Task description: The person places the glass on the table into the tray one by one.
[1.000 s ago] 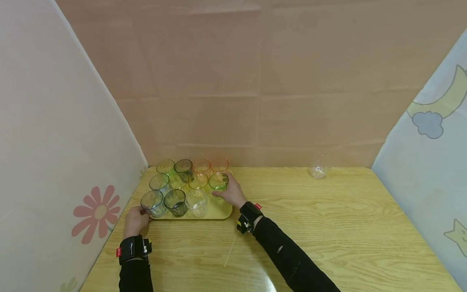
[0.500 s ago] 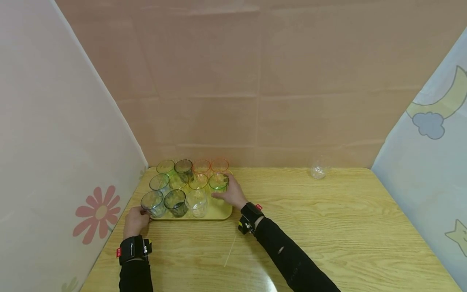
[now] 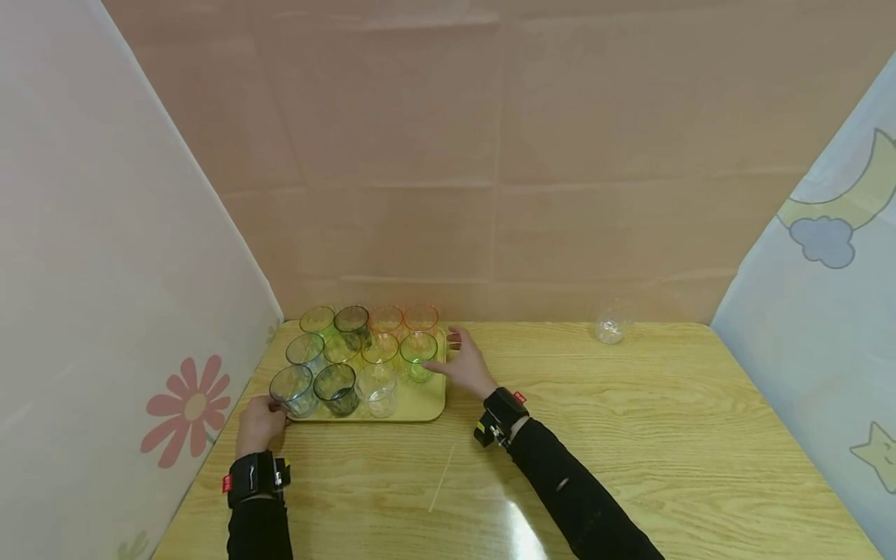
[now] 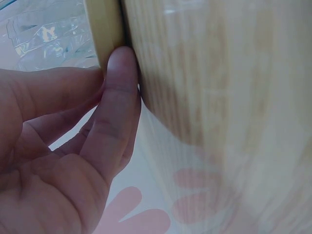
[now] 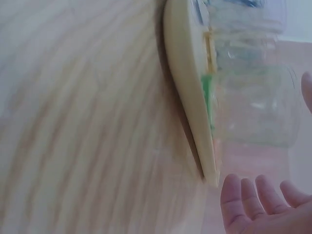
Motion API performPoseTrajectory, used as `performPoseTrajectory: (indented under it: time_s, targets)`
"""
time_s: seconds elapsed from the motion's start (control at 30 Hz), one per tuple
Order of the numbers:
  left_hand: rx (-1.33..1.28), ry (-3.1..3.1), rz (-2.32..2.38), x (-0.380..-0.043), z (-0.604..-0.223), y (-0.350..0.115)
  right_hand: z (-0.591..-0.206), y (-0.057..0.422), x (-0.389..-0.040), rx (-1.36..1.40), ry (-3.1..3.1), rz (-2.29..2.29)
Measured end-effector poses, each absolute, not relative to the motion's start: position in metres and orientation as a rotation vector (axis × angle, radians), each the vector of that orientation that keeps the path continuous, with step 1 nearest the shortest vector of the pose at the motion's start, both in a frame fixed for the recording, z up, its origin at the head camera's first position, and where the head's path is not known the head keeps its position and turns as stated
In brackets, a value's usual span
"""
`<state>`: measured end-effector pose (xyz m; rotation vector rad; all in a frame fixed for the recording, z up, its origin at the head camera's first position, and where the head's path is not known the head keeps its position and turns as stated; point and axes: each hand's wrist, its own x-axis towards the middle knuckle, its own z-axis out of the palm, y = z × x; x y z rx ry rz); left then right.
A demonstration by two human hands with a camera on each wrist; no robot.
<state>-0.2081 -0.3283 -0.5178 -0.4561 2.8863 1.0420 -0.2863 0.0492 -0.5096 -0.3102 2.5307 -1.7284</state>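
A pale yellow tray (image 3: 422, 406) bears several tumblers in three rows, tinted green, grey, orange, yellow and blue, one of them clear (image 3: 379, 393). My left hand (image 3: 260, 428) pinches the tray's near left corner; in the left wrist view the thumb lies over the tray rim (image 4: 106, 29) and the fingers under it. Beside the green tumbler (image 3: 418, 367) at the tray's right side is my right hand (image 3: 469, 369), fingers and thumb spread around it with nothing held. The right wrist view has these fingers (image 5: 231, 195) apart from the green tumbler (image 5: 258, 107).
Far back on the right, a single clear glass (image 3: 611, 330) stands on the wooden table (image 3: 630, 435). A brown backdrop (image 3: 448, 155) rises behind the table, with white panels left and right. A thin pale strip (image 3: 441, 478) lies in front of the tray.
My right hand has let go of the green tumbler, opened and drawn back to the right. The tumbler stays on the tray. My left hand keeps its place at the tray's corner.
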Motion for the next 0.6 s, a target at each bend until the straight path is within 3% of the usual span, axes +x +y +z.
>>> performPoseTrajectory:
  time_s: [0.6]
  targets:
    - [-0.443, 2.893, 1.046, -0.208, -0.519, -0.33, -0.515, 0.136, -0.29, -0.172, 2.501, -1.932]
